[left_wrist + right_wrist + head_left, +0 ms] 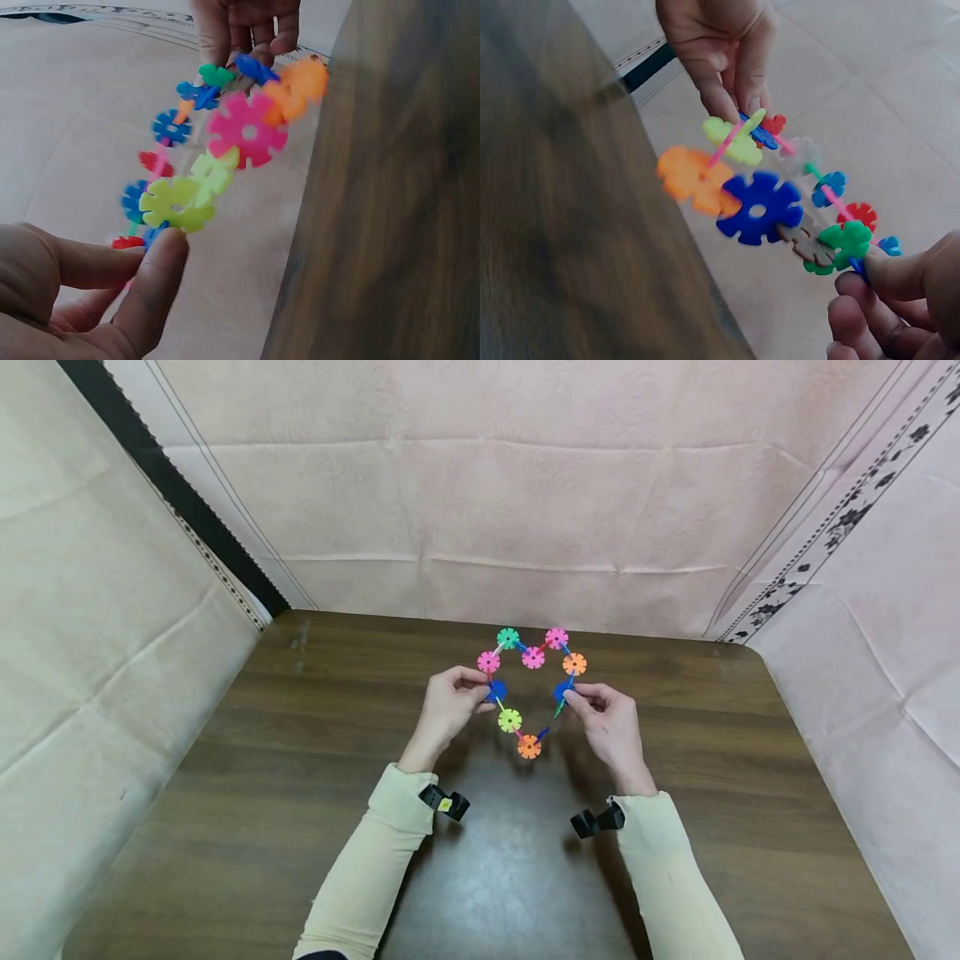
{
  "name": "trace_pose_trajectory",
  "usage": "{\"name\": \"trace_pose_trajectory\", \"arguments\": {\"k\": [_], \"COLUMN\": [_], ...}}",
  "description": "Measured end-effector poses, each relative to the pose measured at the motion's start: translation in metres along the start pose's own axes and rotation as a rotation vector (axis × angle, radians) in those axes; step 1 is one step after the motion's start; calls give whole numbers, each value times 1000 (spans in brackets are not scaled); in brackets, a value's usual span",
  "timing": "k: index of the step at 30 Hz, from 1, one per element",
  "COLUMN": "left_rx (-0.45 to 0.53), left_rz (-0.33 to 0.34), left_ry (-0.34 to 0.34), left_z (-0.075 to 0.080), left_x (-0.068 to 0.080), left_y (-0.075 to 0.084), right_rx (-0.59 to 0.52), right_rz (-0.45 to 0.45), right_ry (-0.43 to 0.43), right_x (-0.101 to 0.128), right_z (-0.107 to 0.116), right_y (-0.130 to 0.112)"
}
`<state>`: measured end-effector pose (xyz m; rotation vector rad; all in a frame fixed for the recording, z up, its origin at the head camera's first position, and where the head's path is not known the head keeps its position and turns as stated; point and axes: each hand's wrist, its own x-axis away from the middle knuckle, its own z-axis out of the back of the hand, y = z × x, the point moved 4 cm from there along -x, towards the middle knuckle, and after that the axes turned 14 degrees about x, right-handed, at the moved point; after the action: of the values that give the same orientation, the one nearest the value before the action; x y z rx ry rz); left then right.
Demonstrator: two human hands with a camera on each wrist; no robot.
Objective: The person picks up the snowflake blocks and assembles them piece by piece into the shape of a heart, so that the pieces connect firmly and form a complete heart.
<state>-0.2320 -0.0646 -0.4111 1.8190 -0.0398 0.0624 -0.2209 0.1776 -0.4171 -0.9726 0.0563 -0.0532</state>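
Both hands hold up a heart-shaped ring of interlocking plastic flower discs (533, 657) above the table. At the ring's left side, the left hand (447, 703) pinches a blue disc (497, 691) between thumb and finger. Opposite it, the right hand (611, 727) pinches another blue disc (562, 692). A green disc (507, 638) and a pink disc (557, 638) top the two lobes. The lower point is an orange disc (529, 747). In the left wrist view, a yellow disc (178, 205) sits just beyond the left fingertips; a green disc (845, 244) lies beside the right fingertips.
The brown wooden table (247, 793) spreads under both arms. Pale cloth (480, 510) hangs behind its far edge, with more cloth along the left and right sides. Each wrist wears a small black camera (597, 820).
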Motion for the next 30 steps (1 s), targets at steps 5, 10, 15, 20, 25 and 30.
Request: {"name": "trace_pose_trajectory", "arguments": {"k": [5,10,15,20,25,30], "left_rx": [-114,-232,-306,-354,-388,-417], "left_rz": [90,186,233,255,228,237], "left_ry": [-4,7,14,14,19,23], "left_z": [5,9,7,7,8,9], "left_x": [-8,-12,-16,-17,-16,-14], "left_y": [-10,-27,-42,-51,-54,-60], "right_rx": [87,174,216,239,267,307], "right_rz": [-40,-64,-110,-142,-141,-152], "right_ry": [-57,-121,-163,-190,-196,-199], "right_x": [-6,-9,-12,-12,-11,-10], "right_z": [-12,-23,-31,-36,-40,-43], "right_y": [11,22,35,45,48,51]}}
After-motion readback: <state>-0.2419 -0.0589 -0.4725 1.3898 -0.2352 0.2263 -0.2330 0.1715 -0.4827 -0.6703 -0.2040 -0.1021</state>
